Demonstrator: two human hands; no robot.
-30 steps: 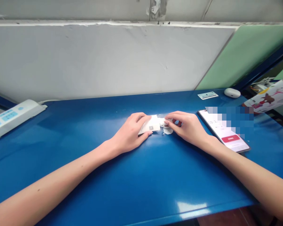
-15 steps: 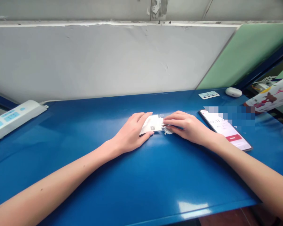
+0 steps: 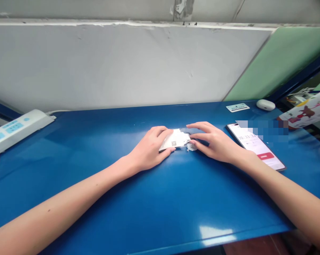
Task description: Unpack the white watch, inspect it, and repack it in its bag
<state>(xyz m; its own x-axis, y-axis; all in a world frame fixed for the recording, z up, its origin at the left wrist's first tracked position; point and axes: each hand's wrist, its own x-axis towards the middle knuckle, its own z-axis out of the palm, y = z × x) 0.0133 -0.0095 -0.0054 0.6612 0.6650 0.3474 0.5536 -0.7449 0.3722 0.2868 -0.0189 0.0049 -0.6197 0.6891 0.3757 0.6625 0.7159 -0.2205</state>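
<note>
Head view: glossy, blue, flat-topped table (image 3: 149,202).
Left hand (image 3: 150,148) at nine o'clock grasps, right hand (image 3: 215,141) at three perhaps pinches (cannot tell), a white, rectangular, paper-like packet (image 3: 174,138) mid-table; hard pushing could crumple its small white tab (image 3: 185,138).

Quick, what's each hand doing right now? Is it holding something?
Left hand: closed on the white packet.
Right hand: partly open, by the packet's right end; can't tell if it pinches anything.
</note>
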